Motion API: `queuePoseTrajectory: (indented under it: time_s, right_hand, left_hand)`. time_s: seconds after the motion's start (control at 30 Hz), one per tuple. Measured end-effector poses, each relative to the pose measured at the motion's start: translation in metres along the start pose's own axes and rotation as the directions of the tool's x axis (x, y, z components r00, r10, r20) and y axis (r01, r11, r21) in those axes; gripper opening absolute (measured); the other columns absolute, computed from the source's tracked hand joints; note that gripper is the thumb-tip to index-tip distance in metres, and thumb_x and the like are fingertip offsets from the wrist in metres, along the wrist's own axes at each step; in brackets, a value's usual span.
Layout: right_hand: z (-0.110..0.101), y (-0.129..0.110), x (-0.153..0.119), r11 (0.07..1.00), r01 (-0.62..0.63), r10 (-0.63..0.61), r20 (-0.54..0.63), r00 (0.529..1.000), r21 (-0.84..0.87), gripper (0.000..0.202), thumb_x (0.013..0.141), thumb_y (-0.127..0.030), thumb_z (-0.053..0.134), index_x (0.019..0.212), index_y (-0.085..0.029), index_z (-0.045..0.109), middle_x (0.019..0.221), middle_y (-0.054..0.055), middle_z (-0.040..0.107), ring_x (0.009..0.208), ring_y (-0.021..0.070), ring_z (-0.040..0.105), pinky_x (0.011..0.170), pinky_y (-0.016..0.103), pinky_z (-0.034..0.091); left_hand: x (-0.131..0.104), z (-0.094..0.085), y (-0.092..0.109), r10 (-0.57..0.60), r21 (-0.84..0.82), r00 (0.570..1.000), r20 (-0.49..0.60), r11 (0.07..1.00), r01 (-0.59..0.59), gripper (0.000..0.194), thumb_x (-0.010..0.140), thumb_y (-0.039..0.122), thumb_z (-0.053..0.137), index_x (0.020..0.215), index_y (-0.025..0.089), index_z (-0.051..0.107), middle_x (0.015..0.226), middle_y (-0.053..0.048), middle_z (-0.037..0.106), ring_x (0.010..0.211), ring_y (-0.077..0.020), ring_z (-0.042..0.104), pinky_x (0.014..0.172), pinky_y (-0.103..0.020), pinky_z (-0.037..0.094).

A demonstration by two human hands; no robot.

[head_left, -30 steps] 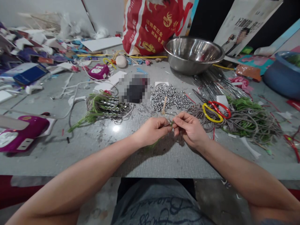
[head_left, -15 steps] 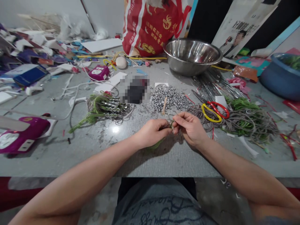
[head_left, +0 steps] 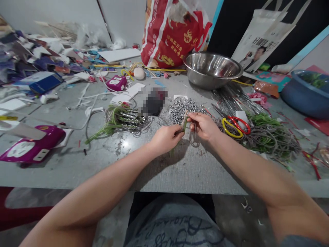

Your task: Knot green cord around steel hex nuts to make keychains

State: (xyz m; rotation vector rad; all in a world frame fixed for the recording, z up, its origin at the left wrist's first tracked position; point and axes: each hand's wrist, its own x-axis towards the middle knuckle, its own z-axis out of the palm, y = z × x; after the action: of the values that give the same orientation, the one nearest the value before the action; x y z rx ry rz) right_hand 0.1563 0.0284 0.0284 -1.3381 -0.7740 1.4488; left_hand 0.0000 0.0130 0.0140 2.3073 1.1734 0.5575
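My left hand [head_left: 168, 138] is closed, thumb pressed on its fingers, on a green cord [head_left: 184, 126] over the front of the table. My right hand [head_left: 204, 125] pinches the upper end of the same work, and a loop of grey cord [head_left: 194, 139] hangs under its fingers. A thin pale wooden stick [head_left: 185, 117] shows right at the fingertips; whether it is held or lies behind them I cannot tell. Just beyond the hands spreads a pile of silvery beads [head_left: 177, 111]. Left of them lies a bundle of green and grey cords strung with beads [head_left: 123, 118].
Scissors [head_left: 232, 127] with red and yellow handles rest on grey and green cords [head_left: 272, 137] at the right. Behind stand a steel bowl [head_left: 213, 70], a red bag [head_left: 171, 37] and a blue basin [head_left: 303, 94]. A purple power strip [head_left: 38, 144] lies at the left.
Both hands have moved forward, closer to the beads, and the grey cord loop now hangs in sight under my right hand. The whole view has shifted slightly.
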Motion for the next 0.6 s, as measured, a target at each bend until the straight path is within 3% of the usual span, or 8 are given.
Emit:
queuePoseTrajectory:
  time_s: [0.1, 0.2, 0.3, 0.33, 0.43, 0.53, 0.6]
  right_hand:
    - [-0.002, 0.007, 0.003, 0.992, -0.098, 0.100, 0.022, 0.995, -0.083, 0.015, 0.080, -0.014, 0.055, 0.066, -0.016, 0.051, 0.047, -0.007, 0.056, 0.028, 0.0028, 0.042, 0.028, 0.015, 0.031]
    - [-0.012, 0.012, -0.001, 0.970, -0.156, 0.172, 0.071, 0.983, -0.186, 0.015, 0.081, -0.013, 0.054, 0.066, -0.015, 0.053, 0.043, -0.005, 0.055, 0.023, 0.0038, 0.035, 0.025, 0.017, 0.023]
    - [-0.025, 0.014, -0.009, 0.917, -0.068, 0.110, 0.087, 0.990, -0.394, 0.003, 0.080, -0.017, 0.057, 0.080, -0.017, 0.055, 0.042, -0.006, 0.055, 0.023, 0.0039, 0.030, 0.026, 0.018, 0.016]
    - [-0.030, 0.014, -0.012, 0.878, -0.010, 0.064, 0.097, 0.993, -0.478, 0.007, 0.079, -0.019, 0.059, 0.085, -0.017, 0.055, 0.042, -0.006, 0.055, 0.024, 0.0045, 0.031, 0.028, 0.018, 0.018]
    - [-0.044, 0.014, -0.020, 0.656, 0.175, -0.094, 0.151, 0.984, -0.734, 0.016, 0.076, -0.022, 0.061, 0.091, -0.017, 0.058, 0.047, -0.004, 0.056, 0.037, 0.0088, 0.046, 0.039, 0.021, 0.030]
    - [-0.056, 0.017, -0.027, 0.267, 0.274, -0.248, 0.208, 0.946, -0.924, 0.017, 0.077, -0.028, 0.061, 0.090, -0.019, 0.063, 0.055, -0.001, 0.061, 0.051, 0.0137, 0.054, 0.049, 0.025, 0.034]
    - [-0.062, 0.020, -0.029, 0.070, 0.286, -0.338, 0.247, 0.908, -0.956, 0.018, 0.078, -0.032, 0.059, 0.091, -0.020, 0.064, 0.059, 0.001, 0.063, 0.056, 0.0161, 0.056, 0.051, 0.027, 0.034]
  left_hand:
    - [-0.001, -0.001, -0.001, 0.018, 0.182, 0.994, 0.109, 0.983, -0.037, 0.020, 0.083, 0.027, 0.045, 0.069, 0.018, 0.056, 0.059, 0.000, 0.053, 0.055, -0.0126, 0.049, 0.051, -0.023, 0.027]
    - [-0.003, -0.004, 0.002, 0.039, 0.296, 0.961, 0.274, 0.947, -0.123, 0.022, 0.084, 0.031, 0.044, 0.074, 0.019, 0.060, 0.062, -0.003, 0.059, 0.057, -0.0157, 0.054, 0.051, -0.024, 0.028]
    - [-0.004, -0.010, 0.006, 0.056, 0.301, 0.927, 0.372, 0.937, -0.177, 0.032, 0.086, 0.040, 0.041, 0.075, 0.019, 0.063, 0.060, -0.004, 0.059, 0.056, -0.0166, 0.054, 0.050, -0.024, 0.029]
    - [-0.004, -0.013, 0.008, 0.061, 0.294, 0.921, 0.384, 0.938, -0.185, 0.038, 0.088, 0.043, 0.038, 0.073, 0.019, 0.063, 0.059, -0.004, 0.059, 0.056, -0.0164, 0.054, 0.051, -0.024, 0.030]
    - [-0.003, -0.021, 0.009, 0.060, 0.289, 0.915, 0.399, 0.939, -0.187, 0.052, 0.091, 0.046, 0.026, 0.067, 0.017, 0.063, 0.056, -0.004, 0.057, 0.053, -0.0151, 0.052, 0.052, -0.025, 0.031]
    - [0.000, -0.023, 0.006, -0.008, 0.349, 0.918, 0.396, 0.926, -0.143, 0.056, 0.091, 0.045, 0.024, 0.063, 0.016, 0.062, 0.053, -0.005, 0.054, 0.051, -0.0143, 0.050, 0.052, -0.026, 0.031]
    - [0.001, -0.022, 0.001, -0.071, 0.415, 0.921, 0.383, 0.904, -0.103, 0.054, 0.090, 0.044, 0.026, 0.062, 0.015, 0.062, 0.053, -0.005, 0.054, 0.053, -0.0150, 0.050, 0.054, -0.026, 0.034]
